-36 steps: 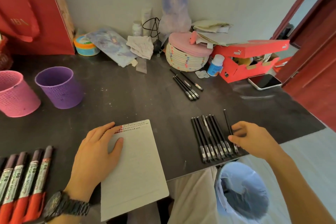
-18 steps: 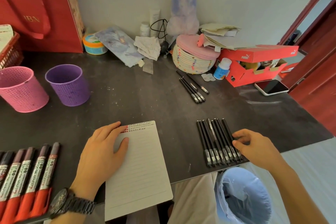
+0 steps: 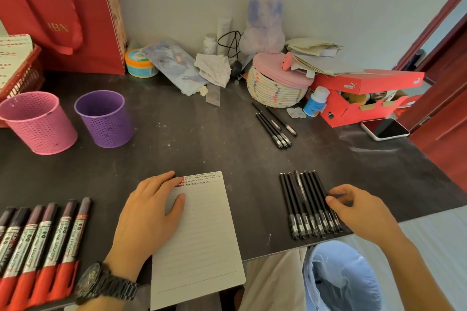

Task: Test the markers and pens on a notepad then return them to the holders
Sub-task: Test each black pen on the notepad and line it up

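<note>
"Which hand was nearer the pens?"

"My right hand (image 3: pixel 353 209). The row of black pens (image 3: pixel 300 204) lay on the table (image 3: pixel 202 146) to the right of the notepad (image 3: pixel 202 235), well apart from it, and my right hand sat at the row's right edge. My left hand (image 3: pixel 151 212) was on the other side of the notepad, flat, fingers straight, pressing down the page's upper left corner."

"And the right fingers?"

"Curled. Thumb and forefinger looked pinched on the rightmost pen (image 3: pixel 320 185), about mid-barrel. My own knuckles hid the far side of the grip."

"How did that pen lie?"

"Its long axis ran away from me toward the wall, the far end leaning a little left and the banded end nearest the table edge. It touched its neighbour all along. So it lay just left of my palm, and I judged the lift should go up and rightward, off the row, or the next pen would drag with it."

"Then where?"

"Left to the notepad, where the top lines already bore marks. The pink holder (image 3: pixel 38 121) and purple holder (image 3: pixel 103 118) stood far off at the back left, nearer my left hand."
</note>
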Available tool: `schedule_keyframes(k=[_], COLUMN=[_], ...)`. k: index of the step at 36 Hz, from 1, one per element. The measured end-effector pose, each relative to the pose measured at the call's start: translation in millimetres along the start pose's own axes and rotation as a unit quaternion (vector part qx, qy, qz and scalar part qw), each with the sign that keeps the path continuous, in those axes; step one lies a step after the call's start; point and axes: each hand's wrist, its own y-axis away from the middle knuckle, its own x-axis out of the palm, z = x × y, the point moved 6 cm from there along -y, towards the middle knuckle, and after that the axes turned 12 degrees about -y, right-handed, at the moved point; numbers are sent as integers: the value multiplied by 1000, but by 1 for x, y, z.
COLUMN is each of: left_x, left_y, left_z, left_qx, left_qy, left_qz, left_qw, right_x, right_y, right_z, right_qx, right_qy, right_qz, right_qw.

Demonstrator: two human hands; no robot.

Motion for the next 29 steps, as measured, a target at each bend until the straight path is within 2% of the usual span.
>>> schedule_keyframes(k=[7,12,23,29], left_x=[1,1,1,-4], left_y=[1,1,0,3], left_z=[1,0,0,-2], left_qx=[-1,-5,-10,-3], left_qy=[-12,-9,1,7], left_qz=[-5,-2,-21,-32], left_qw=[1000,1000,1000,999], right_x=[7,27,62,71], right_y=[-24,-66,-124,-130], right_z=[46,90,149,153], right_qx=[-81,-124,-115,-80], right_qy=[-6,-7,194,213], right_qz=[-68,-84,-61,-54], right_qw=[994,989,972,972])
